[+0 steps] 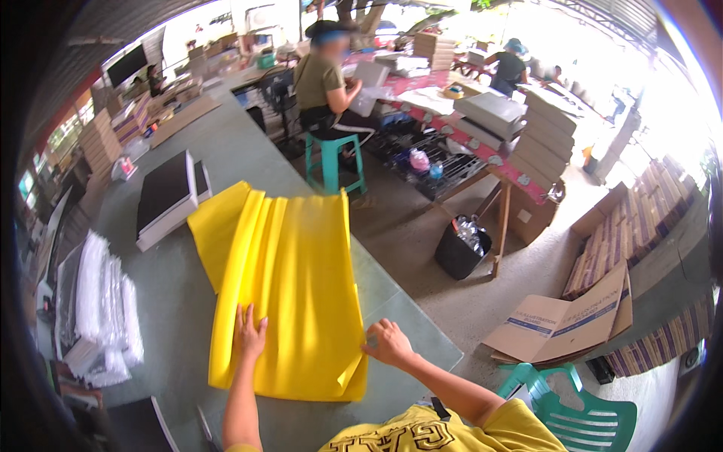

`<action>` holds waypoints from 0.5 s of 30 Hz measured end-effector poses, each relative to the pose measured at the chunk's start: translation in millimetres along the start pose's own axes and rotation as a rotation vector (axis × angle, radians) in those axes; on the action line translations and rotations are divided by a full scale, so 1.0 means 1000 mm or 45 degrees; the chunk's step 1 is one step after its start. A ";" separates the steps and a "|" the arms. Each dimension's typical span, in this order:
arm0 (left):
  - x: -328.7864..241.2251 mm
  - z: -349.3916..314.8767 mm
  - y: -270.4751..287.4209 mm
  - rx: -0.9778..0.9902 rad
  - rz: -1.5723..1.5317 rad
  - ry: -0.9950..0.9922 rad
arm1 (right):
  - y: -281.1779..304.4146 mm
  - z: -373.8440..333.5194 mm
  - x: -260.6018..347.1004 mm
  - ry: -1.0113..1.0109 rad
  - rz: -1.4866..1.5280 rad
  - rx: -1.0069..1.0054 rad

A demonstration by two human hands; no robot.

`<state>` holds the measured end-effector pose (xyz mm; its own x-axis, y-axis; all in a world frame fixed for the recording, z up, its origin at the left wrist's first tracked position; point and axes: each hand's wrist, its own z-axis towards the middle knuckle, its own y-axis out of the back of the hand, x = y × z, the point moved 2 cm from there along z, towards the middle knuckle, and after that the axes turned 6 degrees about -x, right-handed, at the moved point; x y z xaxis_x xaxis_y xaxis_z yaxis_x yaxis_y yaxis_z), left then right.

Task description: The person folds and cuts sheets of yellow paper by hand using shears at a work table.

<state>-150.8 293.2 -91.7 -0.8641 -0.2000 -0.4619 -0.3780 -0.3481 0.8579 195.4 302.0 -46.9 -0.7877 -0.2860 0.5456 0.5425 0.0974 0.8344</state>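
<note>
yellow sheet [290,279] under both hands

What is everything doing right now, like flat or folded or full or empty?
yellow sheet: spread on the table, rippled in long folds
left hand: flat, pressing on the sheet
right hand: pinching the sheet's right edge
black-and-white box: closed, lying flat
black bin: open, holding clear bottles
cardboard box: flattened on the floor
green chair: nobody sitting on it

Yellow shirt with dark lettering, bare forearms.
</note>
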 end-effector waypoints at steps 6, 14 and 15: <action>-0.031 -0.007 -0.005 -0.033 0.002 -0.061 | -0.024 0.012 -0.008 -0.434 0.703 0.233; -0.124 -0.055 -0.026 -0.055 -0.283 -0.350 | -0.031 0.009 -0.030 -0.812 1.463 0.500; -0.135 -0.057 -0.030 -0.056 -0.416 -0.349 | -0.030 0.010 -0.032 -0.826 1.480 0.527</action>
<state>-4.0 278.7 -67.8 -0.7600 0.1758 -0.6257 -0.6370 -0.3925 0.6635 201.0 317.3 -88.7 -0.0052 0.6288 0.7776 0.9366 0.2755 -0.2165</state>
